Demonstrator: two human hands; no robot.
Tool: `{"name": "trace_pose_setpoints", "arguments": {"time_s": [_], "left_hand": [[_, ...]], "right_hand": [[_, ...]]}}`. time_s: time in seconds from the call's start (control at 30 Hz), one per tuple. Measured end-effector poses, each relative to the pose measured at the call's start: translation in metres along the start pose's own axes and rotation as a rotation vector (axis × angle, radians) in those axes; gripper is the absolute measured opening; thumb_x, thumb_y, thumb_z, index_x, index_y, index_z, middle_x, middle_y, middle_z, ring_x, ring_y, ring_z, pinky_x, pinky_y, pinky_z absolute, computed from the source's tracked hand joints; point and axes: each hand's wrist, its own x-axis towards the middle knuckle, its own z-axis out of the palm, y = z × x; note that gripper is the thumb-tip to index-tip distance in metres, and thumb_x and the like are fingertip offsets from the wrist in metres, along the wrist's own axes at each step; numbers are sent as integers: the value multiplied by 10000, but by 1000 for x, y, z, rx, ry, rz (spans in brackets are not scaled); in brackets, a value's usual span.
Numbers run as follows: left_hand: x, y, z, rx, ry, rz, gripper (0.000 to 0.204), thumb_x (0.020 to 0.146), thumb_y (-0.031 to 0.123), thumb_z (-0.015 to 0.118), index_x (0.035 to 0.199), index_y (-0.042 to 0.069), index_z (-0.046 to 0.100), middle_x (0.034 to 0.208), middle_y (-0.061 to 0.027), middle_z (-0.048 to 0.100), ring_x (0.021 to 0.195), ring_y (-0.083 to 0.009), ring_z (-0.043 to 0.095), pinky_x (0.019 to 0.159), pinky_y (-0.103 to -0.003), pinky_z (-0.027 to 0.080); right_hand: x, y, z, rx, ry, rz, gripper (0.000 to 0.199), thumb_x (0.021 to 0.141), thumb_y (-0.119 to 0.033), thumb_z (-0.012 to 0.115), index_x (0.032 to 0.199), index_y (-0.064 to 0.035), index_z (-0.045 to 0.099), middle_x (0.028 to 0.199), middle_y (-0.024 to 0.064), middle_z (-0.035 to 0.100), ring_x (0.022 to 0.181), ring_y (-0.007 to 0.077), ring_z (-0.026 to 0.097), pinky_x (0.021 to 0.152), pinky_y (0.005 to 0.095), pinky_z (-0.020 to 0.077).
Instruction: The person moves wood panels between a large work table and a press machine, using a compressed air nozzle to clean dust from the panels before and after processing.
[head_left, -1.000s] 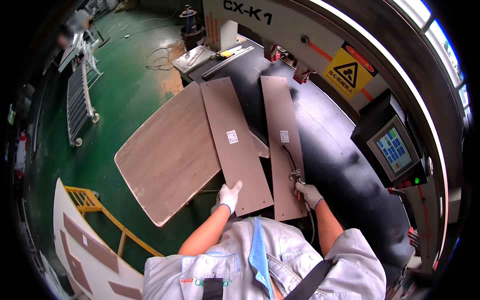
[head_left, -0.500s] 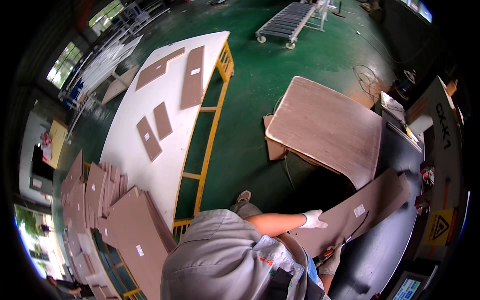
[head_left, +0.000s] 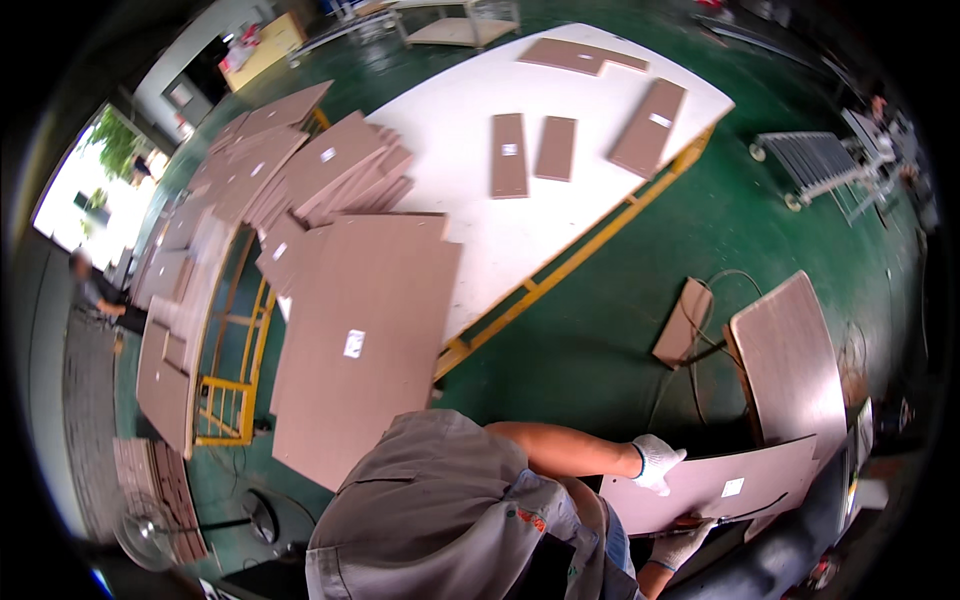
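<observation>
A long brown board (head_left: 775, 475) with a white label is between my two gloved hands at the lower right. My left hand (head_left: 656, 463), in a white knit glove, grips the board's upper edge near its left end. Below it, my right hand (head_left: 685, 545), also gloved, is closed round a tool with a long thin black nozzle (head_left: 762, 510), which looks like an air blow gun. That nozzle lies across the lower part of the board. Most of the tool's handle is hidden by the fingers.
A white-topped table (head_left: 450, 130) on a yellow frame bears several cut brown pieces; stacked brown panels (head_left: 370, 330) stand at its near end. A brown-topped table (head_left: 790, 350) is beyond the board. A pedestal fan (head_left: 150, 530) stands lower left, and another person (head_left: 100, 290) far left.
My view has swung left, bringing the stacked panels and fan further in. Both hands remain at the board, which now shows its face more fully. The right hand still holds the tool.
</observation>
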Motion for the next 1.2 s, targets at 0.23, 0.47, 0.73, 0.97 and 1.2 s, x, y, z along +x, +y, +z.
{"name": "trace_pose_setpoints", "arguments": {"time_s": [0.23,0.47,0.73,0.97,1.2], "left_hand": [[-163,-54,-28,-101,454,-183,1033,808,402,841,1604,-47,360,918,-233,734,833,-404,741,738,-502,574],[-314,-62,21,-139,1190,-306,981,878,429,815,1597,-49,350,967,-264,719,847,-455,721,755,-504,573],[-436,-67,15,-654,1987,-132,949,1022,309,727,1685,-42,146,1549,-223,507,1391,-243,535,1163,-365,424],[-583,-121,97,-1053,2322,-153,766,1090,240,618,1704,53,200,1575,-140,503,1411,-218,507,1158,-363,451],[-727,-116,190,-1465,2315,-93,508,1044,322,708,1414,9,554,1258,-118,696,1108,-241,699,968,-423,594]], "right_hand": [[-39,44,136,-135,-545,2,435,1044,-592,621,955,-166,608,958,-31,617,935,152,597,857,354,503],[-120,66,286,-450,-1190,-165,400,992,-453,711,905,-79,597,888,35,590,824,165,573,786,334,491],[-250,127,396,-983,-1800,-142,140,923,-134,693,845,-19,695,645,40,647,605,119,604,548,280,459],[-414,206,350,-1237,-2119,-27,243,955,-183,749,790,-32,653,688,10,610,641,126,599,627,309,494],[-517,296,293,-1357,-2148,79,331,1002,-247,736,805,5,651,1067,84,585,867,146,606,758,333,529]]}}
